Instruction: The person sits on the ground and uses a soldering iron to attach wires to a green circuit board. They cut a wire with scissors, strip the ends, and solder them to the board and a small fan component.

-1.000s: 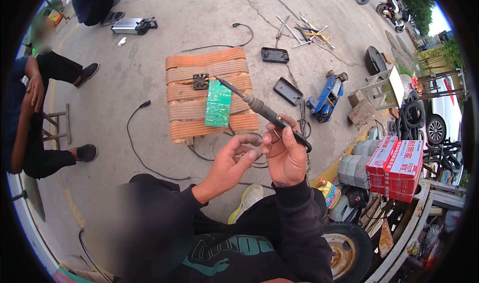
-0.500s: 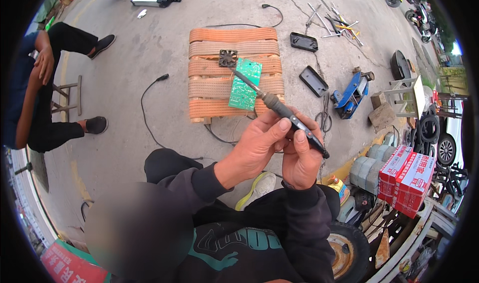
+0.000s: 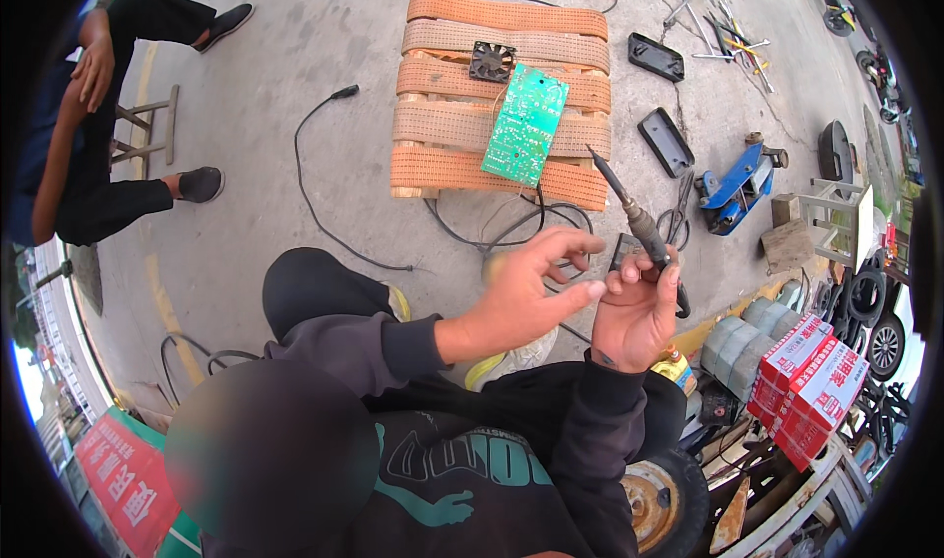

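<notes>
My right hand (image 3: pixel 641 312) grips the soldering iron (image 3: pixel 643 228) by its handle (image 3: pixel 681 302), presumably keeping skin off the metal tip (image 3: pixel 607 173); my left hand (image 3: pixel 531 288) is open nearby.

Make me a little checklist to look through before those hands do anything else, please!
1. Soldering iron held in the right hand: ok.
2. Left hand away from the iron's tip: ok.
3. Green circuit board lying on the strapped stool: ok.
4. Stool top free of other parts: not ok, a black fan is there too.
5. Iron hot or cold: cannot tell.
</notes>
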`<state>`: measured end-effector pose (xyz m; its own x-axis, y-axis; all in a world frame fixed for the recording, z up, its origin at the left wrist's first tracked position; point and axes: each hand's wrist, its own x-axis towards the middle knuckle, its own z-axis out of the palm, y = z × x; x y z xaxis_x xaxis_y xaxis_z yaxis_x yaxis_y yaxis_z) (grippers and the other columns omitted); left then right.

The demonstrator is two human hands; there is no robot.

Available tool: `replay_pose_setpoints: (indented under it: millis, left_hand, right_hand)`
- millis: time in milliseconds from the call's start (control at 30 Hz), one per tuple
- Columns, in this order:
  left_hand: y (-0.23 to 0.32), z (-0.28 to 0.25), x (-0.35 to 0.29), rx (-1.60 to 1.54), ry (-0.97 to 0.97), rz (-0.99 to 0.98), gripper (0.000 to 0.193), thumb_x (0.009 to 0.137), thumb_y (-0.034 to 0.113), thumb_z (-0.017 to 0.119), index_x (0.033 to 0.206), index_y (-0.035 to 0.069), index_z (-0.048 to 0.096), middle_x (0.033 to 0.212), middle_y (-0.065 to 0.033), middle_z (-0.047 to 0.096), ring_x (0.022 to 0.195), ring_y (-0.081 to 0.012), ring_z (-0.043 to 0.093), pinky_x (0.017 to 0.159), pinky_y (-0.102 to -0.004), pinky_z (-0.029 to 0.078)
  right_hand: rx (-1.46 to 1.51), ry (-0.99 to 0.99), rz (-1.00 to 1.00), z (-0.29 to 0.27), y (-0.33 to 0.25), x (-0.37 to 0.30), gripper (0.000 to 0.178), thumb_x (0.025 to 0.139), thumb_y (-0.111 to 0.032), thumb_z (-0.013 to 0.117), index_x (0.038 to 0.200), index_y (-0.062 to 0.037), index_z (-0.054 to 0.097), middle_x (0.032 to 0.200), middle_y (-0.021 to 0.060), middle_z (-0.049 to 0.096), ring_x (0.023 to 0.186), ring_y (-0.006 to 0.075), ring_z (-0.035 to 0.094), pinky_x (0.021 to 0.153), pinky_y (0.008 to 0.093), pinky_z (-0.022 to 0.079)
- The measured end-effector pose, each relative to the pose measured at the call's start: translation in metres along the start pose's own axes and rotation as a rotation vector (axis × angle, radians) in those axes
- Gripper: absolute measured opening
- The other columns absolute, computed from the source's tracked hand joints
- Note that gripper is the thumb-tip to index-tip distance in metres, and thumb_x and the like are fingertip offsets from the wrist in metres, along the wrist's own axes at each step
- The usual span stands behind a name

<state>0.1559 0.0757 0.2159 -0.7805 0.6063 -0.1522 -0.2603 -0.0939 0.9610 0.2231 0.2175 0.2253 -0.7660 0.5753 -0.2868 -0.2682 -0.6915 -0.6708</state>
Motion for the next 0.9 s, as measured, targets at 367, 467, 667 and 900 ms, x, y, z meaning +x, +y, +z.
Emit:
replay_pose_setpoints:
  millis: [367, 467, 667, 900]
  left_hand:
    - [-0.045, -0.065, 0.008, 0.221, 0.4, -0.181, 0.035, 0.097, 0.018, 0.07, 0.121, -0.004, 0.057, 0.108, -0.01, 0.068, 0.072, -0.0112, 0.06, 0.067, -0.0283, 0.049]
    - [-0.038, -0.063, 0.018, 0.143, 0.373, -0.259, 0.033, 0.098, 0.019, 0.069, 0.121, -0.004, 0.062, 0.101, -0.0074, 0.071, 0.074, -0.0073, 0.06, 0.065, -0.0252, 0.048]
    - [-0.037, -0.071, 0.025, 0.14, 0.337, -0.16, 0.021, 0.099, 0.016, 0.071, 0.108, -0.003, 0.071, 0.082, 0.0048, 0.064, 0.073, -0.0021, 0.053, 0.062, -0.0212, 0.041]
    - [-0.023, -0.074, 0.03, 0.459, 0.35, -0.033, 0.014, 0.096, 0.012, 0.072, 0.104, 0.0, 0.072, 0.093, 0.0019, 0.062, 0.069, -0.0038, 0.047, 0.06, -0.0233, 0.039]
  right_hand:
    - [-0.014, 0.152, 0.132, -0.041, 0.033, -0.007, 0.032, 0.104, -0.027, 0.061, 0.13, -0.0074, 0.056, 0.1, 0.0088, 0.066, 0.084, 0.0184, 0.059, 0.071, 0.0328, 0.049]
    - [-0.044, 0.155, 0.128, -0.038, 0.032, -0.012, 0.03, 0.105, -0.026, 0.06, 0.129, -0.0089, 0.058, 0.1, 0.0066, 0.064, 0.085, 0.0168, 0.056, 0.072, 0.0307, 0.047]
    - [-0.119, 0.196, 0.092, -0.037, 0.036, -0.015, 0.029, 0.102, -0.023, 0.063, 0.125, -0.0066, 0.056, 0.095, 0.0094, 0.067, 0.081, 0.0198, 0.063, 0.069, 0.0334, 0.05]
    - [-0.146, 0.189, 0.038, -0.024, 0.036, -0.016, 0.027, 0.102, -0.022, 0.062, 0.123, -0.0047, 0.057, 0.094, 0.01, 0.067, 0.079, 0.021, 0.064, 0.069, 0.0335, 0.053]
